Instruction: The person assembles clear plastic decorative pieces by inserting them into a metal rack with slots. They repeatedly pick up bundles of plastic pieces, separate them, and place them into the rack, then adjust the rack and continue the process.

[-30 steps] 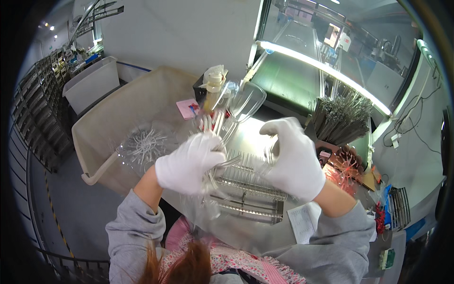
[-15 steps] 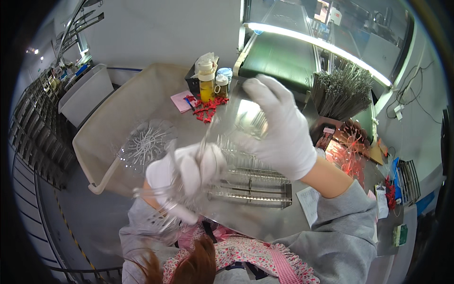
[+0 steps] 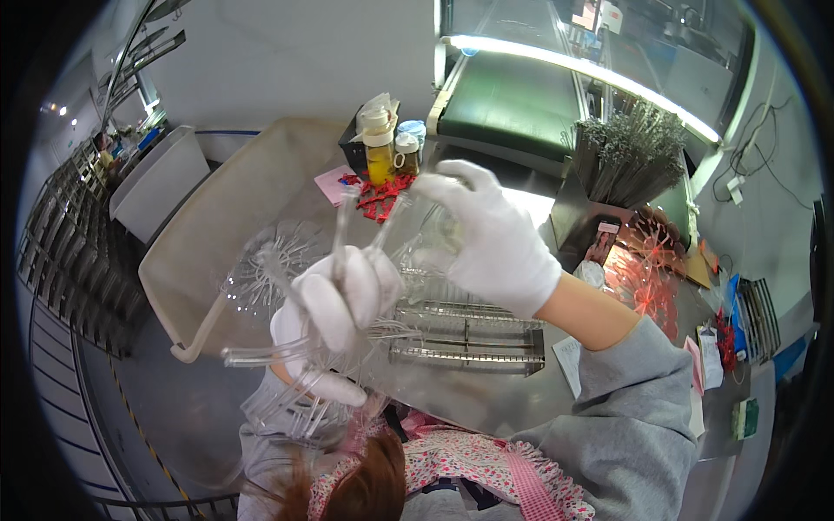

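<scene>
Left hand: white glove, fingers folded round several clear tubes, knuckles upward
Right hand: white glove, fingers curved with thumb below, just beside the upper tube ends; whether it pinches anything, cannot tell, clear plastic blurs there
Tube location: in the left hand, raised near the wearer's body; some ends rise past the knuckles, others splay left and hang below
Reason for grip: spacing tubes between fingers probably separates them, leaving upper ends within the right hand's reach
Toothed rack: metal, lying on the steel table beyond the apron; central spot presumably suits both arms
Bin: pale, at left, a spoke-like cluster of clear pieces inside; likely sited for a short reach
Metal rods: dense upright bundle at right, probably stood on end so single rods draw out easily
Red pieces: loose heap by the yellow-filled bottle, apart from the rack, perhaps to spare working room
</scene>
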Tool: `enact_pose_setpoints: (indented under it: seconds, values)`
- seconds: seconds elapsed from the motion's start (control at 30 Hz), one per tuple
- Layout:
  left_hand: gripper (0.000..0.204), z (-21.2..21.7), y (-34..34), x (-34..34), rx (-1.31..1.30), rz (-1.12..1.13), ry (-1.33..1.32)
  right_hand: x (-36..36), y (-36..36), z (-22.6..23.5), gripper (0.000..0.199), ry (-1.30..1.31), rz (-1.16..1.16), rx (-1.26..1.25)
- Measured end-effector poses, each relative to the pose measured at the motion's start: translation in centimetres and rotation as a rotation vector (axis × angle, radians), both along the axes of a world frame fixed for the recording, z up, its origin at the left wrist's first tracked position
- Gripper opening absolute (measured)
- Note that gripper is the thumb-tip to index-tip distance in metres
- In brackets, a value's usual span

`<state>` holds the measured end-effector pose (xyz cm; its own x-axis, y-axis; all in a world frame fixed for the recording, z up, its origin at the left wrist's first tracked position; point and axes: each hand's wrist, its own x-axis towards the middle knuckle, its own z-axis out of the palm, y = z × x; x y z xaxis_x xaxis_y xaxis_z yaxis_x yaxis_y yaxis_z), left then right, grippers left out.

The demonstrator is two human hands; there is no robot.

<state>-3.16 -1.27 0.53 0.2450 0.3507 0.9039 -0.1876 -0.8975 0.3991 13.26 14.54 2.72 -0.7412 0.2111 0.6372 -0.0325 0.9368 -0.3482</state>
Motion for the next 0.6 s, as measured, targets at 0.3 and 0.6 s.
enact_pose_setpoints:
  seconds: [0.3, 0.6]
  values:
    - [0.042, 2.1, -0.2, 1.1, -0.161, 0.157, 0.357, -0.7, 1.1, 1.6, 0.056, -0.605, 0.075, 0.000]
    - [0.041, 1.0, 0.4, 0.1, -0.150, -0.057, 0.202, 1.5, 2.4, -2.6, 0.041, -0.441, 0.327, -0.273]
